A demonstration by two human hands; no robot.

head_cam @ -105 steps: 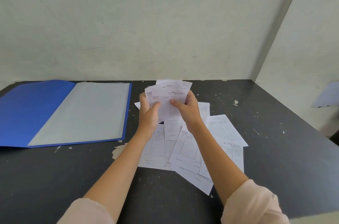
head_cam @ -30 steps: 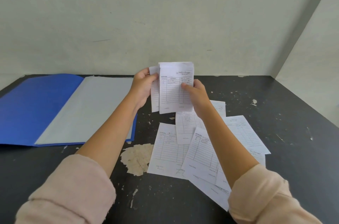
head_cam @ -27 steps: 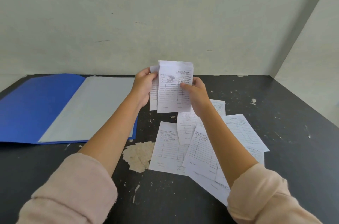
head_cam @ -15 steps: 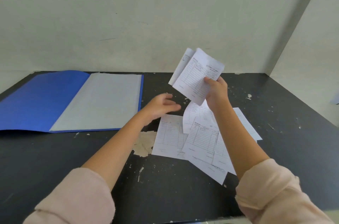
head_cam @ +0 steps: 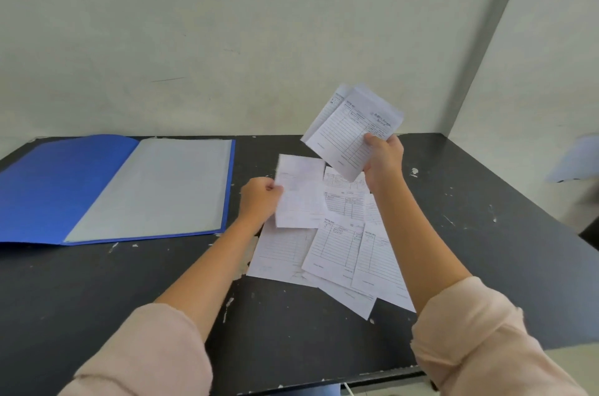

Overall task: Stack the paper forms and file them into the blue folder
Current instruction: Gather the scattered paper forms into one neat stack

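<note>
Stack of forms [head_cam: 353, 133] is held up over the back of the table [head_cam: 486, 233], right hand [head_cam: 382, 159] pinching its lower corner. Left hand [head_cam: 259, 198] pinches one loose form [head_cam: 299, 191] by its edge above the scattered pile [head_cam: 337, 253]; headers read "NOTA NO". Blue folder [head_cam: 64, 181] lies open at left, with a bare strip between and more room on the right.

A black table [head_cam: 129, 298] with chipped paint stands against a pale wall [head_cam: 227, 23].
</note>
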